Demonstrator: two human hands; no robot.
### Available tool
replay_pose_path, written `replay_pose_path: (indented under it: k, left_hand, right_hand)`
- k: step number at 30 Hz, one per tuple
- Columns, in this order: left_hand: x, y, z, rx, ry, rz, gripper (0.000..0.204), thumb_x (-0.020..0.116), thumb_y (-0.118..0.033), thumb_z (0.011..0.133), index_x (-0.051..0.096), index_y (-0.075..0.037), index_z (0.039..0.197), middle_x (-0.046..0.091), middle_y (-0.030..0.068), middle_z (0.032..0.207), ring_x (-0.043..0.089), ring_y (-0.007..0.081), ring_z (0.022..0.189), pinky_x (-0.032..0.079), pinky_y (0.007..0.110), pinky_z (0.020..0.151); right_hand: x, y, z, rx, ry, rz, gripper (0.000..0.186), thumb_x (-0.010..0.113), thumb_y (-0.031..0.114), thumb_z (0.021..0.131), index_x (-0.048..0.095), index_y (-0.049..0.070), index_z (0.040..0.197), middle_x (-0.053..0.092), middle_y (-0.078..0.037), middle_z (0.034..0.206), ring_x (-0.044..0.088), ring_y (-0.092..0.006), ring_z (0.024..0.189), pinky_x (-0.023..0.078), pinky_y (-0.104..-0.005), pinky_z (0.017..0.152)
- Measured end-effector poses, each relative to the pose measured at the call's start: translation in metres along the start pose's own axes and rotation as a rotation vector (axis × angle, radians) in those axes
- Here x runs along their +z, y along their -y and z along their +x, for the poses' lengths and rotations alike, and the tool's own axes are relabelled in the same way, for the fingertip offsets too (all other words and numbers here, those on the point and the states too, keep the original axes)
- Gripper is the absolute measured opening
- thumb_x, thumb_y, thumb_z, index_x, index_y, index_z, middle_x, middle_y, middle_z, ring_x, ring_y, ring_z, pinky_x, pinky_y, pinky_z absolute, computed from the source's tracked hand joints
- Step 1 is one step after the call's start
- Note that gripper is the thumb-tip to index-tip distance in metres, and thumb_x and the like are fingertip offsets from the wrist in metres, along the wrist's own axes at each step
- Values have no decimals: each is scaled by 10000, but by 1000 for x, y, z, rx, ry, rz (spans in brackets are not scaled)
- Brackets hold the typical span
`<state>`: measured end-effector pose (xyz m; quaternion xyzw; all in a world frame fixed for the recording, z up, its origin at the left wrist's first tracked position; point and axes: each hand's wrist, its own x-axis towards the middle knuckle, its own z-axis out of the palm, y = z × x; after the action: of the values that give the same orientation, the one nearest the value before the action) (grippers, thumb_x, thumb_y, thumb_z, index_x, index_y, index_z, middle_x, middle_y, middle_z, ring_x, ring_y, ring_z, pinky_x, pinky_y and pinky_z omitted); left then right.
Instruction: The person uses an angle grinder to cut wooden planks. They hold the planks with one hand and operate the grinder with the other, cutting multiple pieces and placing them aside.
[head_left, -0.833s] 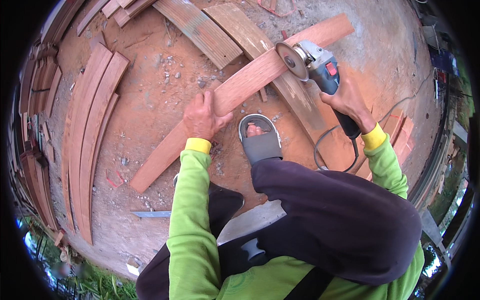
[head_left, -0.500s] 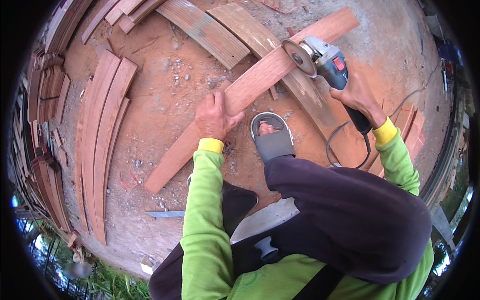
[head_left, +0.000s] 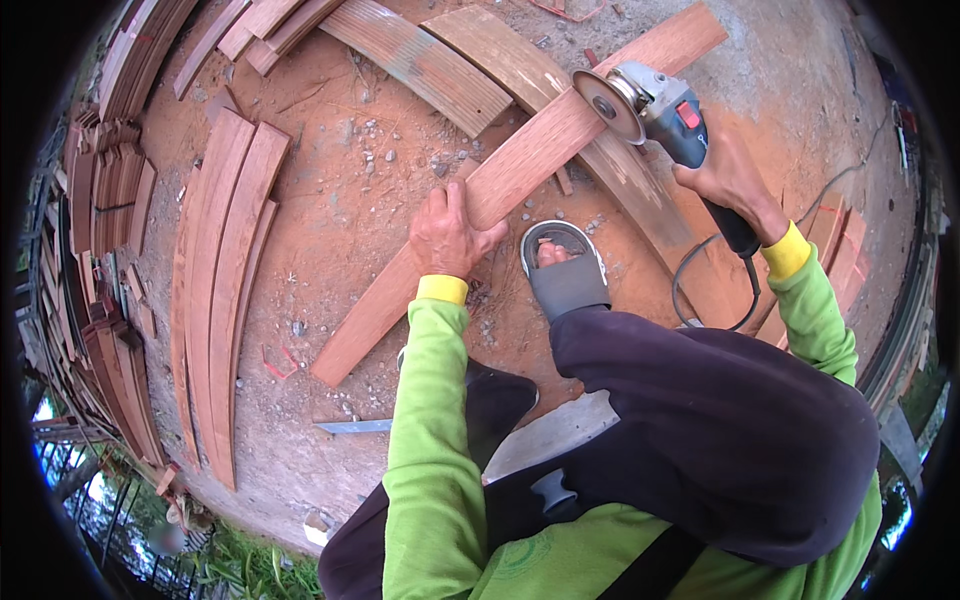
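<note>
A reddish-brown wooden plank (head_left: 540, 150) slants from lower left to upper right in front of me. It lies across a weathered board (head_left: 635, 190). My left hand (head_left: 448, 232) grips the plank around its middle, fingers over the far edge and thumb on the near side. In my right hand (head_left: 735, 170) is a blue-and-black angle grinder (head_left: 675, 125) with a red switch, wrapped round its body. The grinder's round disc (head_left: 608, 106) stands on edge at the plank's upper part; whether it touches the wood I cannot tell.
Several long planks (head_left: 225, 280) lie at left, beside stacked boards (head_left: 110, 190). A ridged board (head_left: 420, 65) rests at the far side. The grinder's cord (head_left: 690, 262) loops near my right arm. My sandalled foot (head_left: 565, 265) stands close to the plank. A metal strip (head_left: 355, 427) lies at lower left.
The whole view has shifted slightly, so everything sits a little farther right. Both hands keep their holds, and the grinder stays at about the same place along the plank.
</note>
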<state>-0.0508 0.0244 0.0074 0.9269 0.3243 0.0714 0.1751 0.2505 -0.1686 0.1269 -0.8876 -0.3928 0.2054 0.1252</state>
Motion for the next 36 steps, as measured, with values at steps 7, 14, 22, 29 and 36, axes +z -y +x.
replay_pose_path:
  k: [7,14,22,29,36]
  left_hand:
    - [1,0,0,16,-13,-14,676,841,-474,551,591,-87,1046,548,103,855,619,303,762,524,425,658]
    - [1,1,0,23,-10,-7,683,842,-481,557,592,-82,1052,552,108,859,620,307,763,526,422,657]
    - [1,2,-1,20,-1,-11,680,838,-483,569,581,-83,1055,553,112,869,620,311,770,521,427,658]
    - [-1,-1,0,2,21,-1,675,837,-484,573,575,-87,1053,552,110,872,620,309,773,522,426,660]
    - [1,0,-1,5,14,5,676,839,-480,565,579,-89,1051,553,108,863,620,309,766,523,427,654]
  right_hand:
    - [-2,5,0,20,0,-28,590,721,200,622,540,-92,1102,644,-316,843,649,-477,786,512,-486,720]
    - [1,3,2,7,-1,-33,587,711,209,621,536,-104,1085,639,-315,815,650,-471,757,512,-489,703]
    - [2,2,5,-9,4,-47,575,714,211,626,531,-109,1067,638,-317,801,654,-467,746,514,-488,694]
    - [-1,7,7,23,22,-57,559,733,209,620,542,-120,1029,643,-314,797,663,-459,741,516,-485,690]
    - [-2,13,10,9,14,-40,563,747,234,620,554,-123,1010,647,-314,804,663,-460,760,512,-482,708]
